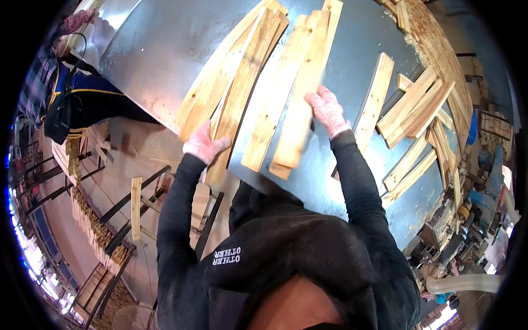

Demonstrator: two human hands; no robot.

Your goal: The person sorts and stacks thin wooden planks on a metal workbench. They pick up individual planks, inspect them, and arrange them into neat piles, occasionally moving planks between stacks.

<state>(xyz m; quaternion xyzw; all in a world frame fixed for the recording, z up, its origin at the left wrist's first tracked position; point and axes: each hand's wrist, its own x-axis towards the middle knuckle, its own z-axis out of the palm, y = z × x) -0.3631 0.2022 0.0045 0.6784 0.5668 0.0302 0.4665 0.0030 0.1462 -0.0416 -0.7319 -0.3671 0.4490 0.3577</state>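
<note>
Long pale wooden boards lie in two groups on a grey metal tabletop [165, 49]. My left hand [206, 144], in a light pinkish work glove, grips the near part of a wooden board [250, 71] in the left group. Its thumb lies across the wood; some of its fingers are hidden. My right hand [327, 110], gloved alike, holds the right edge of another wooden board [305, 93], whose near end is blurred. That board overlaps others in its group. Between the groups runs a narrow gap of bare metal.
Right of my right arm lie a single board [375, 102] and a loose pile of shorter wood pieces [415, 107]. A sawdust-covered wooden ledge [440, 49] borders the far right. Another person [77, 93] stands at the left. Stacked wood strips [99, 231] and dark metal racks [132, 201] fill the lower left.
</note>
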